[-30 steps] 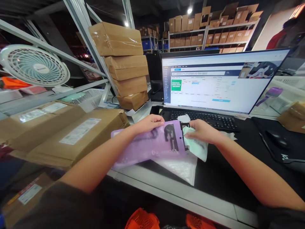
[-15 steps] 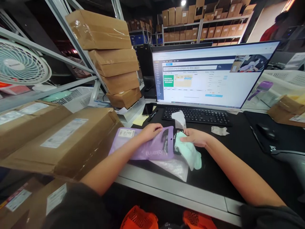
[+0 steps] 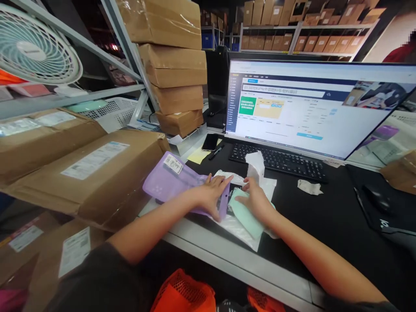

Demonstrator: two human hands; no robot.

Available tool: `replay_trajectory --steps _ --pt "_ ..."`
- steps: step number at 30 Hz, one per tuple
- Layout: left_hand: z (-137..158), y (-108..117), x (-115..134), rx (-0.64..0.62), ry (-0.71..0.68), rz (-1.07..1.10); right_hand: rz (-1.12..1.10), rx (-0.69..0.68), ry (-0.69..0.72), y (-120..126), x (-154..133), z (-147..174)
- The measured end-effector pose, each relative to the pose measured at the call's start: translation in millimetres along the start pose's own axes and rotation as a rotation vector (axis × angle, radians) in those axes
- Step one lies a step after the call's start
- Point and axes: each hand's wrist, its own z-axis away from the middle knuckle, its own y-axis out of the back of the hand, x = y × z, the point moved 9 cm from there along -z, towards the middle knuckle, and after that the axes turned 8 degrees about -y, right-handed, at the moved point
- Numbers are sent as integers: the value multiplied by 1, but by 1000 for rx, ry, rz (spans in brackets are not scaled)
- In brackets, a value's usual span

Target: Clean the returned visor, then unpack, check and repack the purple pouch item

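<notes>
My left hand [image 3: 212, 195] lies with fingers spread over the end of a purple plastic pouch [image 3: 172, 177], which carries a white label. Beside that end, a folded mint-green cloth item [image 3: 248, 219] rests on a white plastic mailer bag [image 3: 227, 223]. Part of a black card shows at the cloth's edge. My right hand [image 3: 258, 201] is on the cloth, its thumb and fingers apart. The underside of the right hand is hidden.
A keyboard [image 3: 279, 162] and monitor [image 3: 312, 112] stand behind the hands. Cartons [image 3: 87, 173] border the left side, and more boxes [image 3: 175, 65] are stacked behind. A phone [image 3: 210, 141], pen [image 3: 216, 152] and paper scrap [image 3: 310, 187] lie on the black desktop.
The mint-green cloth went from hanging in my right hand to lying flatter on the mailer. My left hand moved right to the pouch's end and spread its fingers. The camera view shifted.
</notes>
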Motion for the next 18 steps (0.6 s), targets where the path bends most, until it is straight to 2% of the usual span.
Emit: replay_trajectory --steps 2,5,9,13,18 --pt "1 6 4 34 -17 -7 67 10 96 -2 -12 13" --pt "3 11 2 85 -12 11 208 -79 272 -14 -29 33" --pt "6 10 -3 122 -11 67 354 -163 364 -26 -35 45" --pt "8 12 -2 152 -19 110 391 -101 479 -27 -39 44" --pt "9 15 4 189 -73 147 241 19 598 -20 -45 43"
